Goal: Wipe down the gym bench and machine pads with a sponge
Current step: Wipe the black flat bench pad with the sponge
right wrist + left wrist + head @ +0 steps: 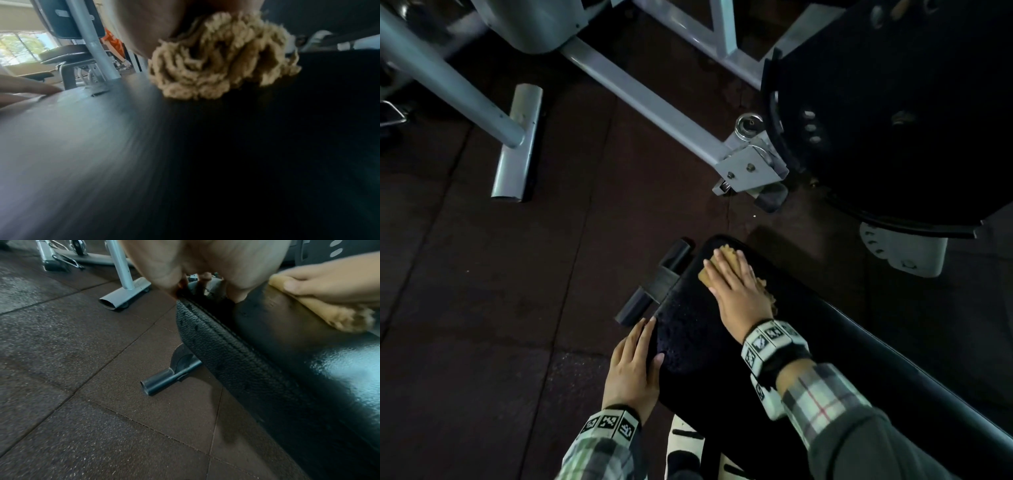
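Observation:
A long black bench pad (698, 342) runs from lower right toward the centre. A tan sponge (707, 272) lies near its far end. My right hand (736, 284) presses flat on the sponge with straight fingers. In the right wrist view the sponge's shaggy end (222, 61) sticks out under the palm (156, 24), and the pad (185, 146) is blurred. My left hand (635, 366) rests against the pad's left edge, fingers straight along the side, thumb on top. The left wrist view shows the stitched pad edge (236, 356), the left palm (195, 256), the sponge (308, 305) and the right hand (329, 277).
The bench's dark foot crossbar (654, 284) pokes out on the left over brown rubber floor tiles (500, 291). Grey machine tubes (647, 102) and a foot bar (517, 140) stand beyond. A big black round machine part (893, 120) is at the right.

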Tool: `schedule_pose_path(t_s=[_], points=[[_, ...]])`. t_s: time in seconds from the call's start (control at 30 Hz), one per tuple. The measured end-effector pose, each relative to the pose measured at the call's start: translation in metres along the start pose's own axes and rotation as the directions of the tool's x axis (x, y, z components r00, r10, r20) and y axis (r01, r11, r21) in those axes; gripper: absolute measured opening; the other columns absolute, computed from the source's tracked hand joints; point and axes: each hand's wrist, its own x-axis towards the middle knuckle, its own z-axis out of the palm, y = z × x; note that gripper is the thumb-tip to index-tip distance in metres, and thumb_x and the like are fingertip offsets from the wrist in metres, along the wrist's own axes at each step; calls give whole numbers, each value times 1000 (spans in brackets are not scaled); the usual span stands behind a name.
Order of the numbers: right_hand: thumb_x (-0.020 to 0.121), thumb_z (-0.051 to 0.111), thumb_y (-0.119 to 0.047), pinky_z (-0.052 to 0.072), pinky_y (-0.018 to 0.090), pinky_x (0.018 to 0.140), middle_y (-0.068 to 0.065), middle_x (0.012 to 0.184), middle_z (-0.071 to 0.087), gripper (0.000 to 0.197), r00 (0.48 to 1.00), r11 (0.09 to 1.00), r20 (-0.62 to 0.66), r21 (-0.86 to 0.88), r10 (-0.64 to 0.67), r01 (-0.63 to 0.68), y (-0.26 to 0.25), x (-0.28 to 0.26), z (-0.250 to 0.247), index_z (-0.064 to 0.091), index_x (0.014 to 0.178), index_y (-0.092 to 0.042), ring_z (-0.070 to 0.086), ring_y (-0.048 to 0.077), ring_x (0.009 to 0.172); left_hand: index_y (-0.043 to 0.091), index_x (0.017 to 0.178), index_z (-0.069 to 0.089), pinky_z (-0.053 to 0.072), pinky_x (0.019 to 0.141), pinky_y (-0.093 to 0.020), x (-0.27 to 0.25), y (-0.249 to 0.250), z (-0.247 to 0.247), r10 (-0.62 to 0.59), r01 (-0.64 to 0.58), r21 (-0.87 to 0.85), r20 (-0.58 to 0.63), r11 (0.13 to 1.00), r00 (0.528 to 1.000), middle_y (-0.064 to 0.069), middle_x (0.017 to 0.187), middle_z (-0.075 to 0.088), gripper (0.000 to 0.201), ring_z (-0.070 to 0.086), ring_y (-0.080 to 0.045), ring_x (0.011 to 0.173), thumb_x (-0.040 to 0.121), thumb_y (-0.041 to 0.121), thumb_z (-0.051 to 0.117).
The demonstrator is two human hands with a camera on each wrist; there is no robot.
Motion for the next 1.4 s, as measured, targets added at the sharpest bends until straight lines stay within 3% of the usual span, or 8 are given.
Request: schedule_pose_path(t_s=[0.1, 0.23, 0.47, 0.67, 0.83, 0.97, 1.2, 1.4], points=[[100, 30, -27, 8, 40, 117, -10, 157, 2, 50, 997, 999, 54, 9, -54, 53, 5, 37, -10, 16, 148, -30, -6, 26, 144, 24, 146, 32, 25, 109, -25, 0, 0, 1, -3, 2, -13, -15, 1000, 1000, -6, 142, 50, 56, 35, -15, 126, 94, 42, 36], [100, 27, -27, 14, 42, 117, -8, 157, 9, 48, 992, 995, 110, 81, 55, -65, 34, 63, -15, 18, 147, -30, -3, 24, 145, 19, 145, 36, 23, 107, -25, -1, 1, 1, 2, -2, -22, -10, 1000, 1000, -6, 140, 52, 59, 36, -16, 126, 100, 55, 19], [93, 8, -37, 9, 42, 116, -7, 157, 0, 57, 993, 996, 96, 50, 69, -74, 22, -21, -8, 13, 149, -26, -6, 28, 144, 26, 148, 33, 24, 112, -26, -3, -1, 3, -59, 58, -61, -16, 996, 998, 1, 148, 43, 62, 34, -15, 132, 94, 57, 29], [102, 21, -30, -1, 40, 117, -8, 155, -16, 52, 986, 991, 110, 28, 127, -131, -4, 0, -12, 0, 149, -28, -20, 26, 142, 32, 150, 25, 26, 113, -30, -5, -2, -4, -199, 205, -163, 56, 965, 979, 5, 151, 37, 65, 33, -17, 139, 92, 48, 48], [100, 30, -21, -6, 43, 115, -6, 157, -8, 54, 994, 1000, 105, -11, -21, 22, -51, 30, -4, 8, 150, -26, -18, 31, 142, 30, 151, 26, 34, 110, -34, -6, -5, -4, -260, 271, -193, 84, 943, 962, 2, 149, 40, 65, 36, -18, 137, 93, 41, 55], [85, 55, -16, 11, 45, 113, -3, 156, 14, 70, 976, 975, 61, -64, -210, 214, -67, -8, 22, 23, 147, -23, 6, 32, 144, 20, 151, 28, 32, 111, -31, -4, -5, -6, -287, 307, -209, 118, 929, 950, -1, 150, 40, 66, 36, -18, 138, 93, 36, 56], [77, 67, -14, 28, 41, 109, -8, 155, 20, 80, 992, 993, 64, -45, -107, 110, -10, -47, 16, 28, 145, -28, 21, 29, 141, 16, 148, 34, 31, 108, -28, -5, -5, -5, -294, 307, -234, 88, 923, 952, -2, 146, 45, 62, 40, -20, 135, 93, 30, 60], [97, 37, -15, 1, 42, 118, -11, 154, -21, 68, 993, 999, 106, 3, 47, -48, -26, 2, 1, -5, 149, -29, -22, 29, 141, 22, 150, 30, 35, 109, -33, -5, -5, -5, -319, 339, -224, 120, 914, 940, -2, 149, 41, 64, 39, -20, 136, 93, 36, 57]])
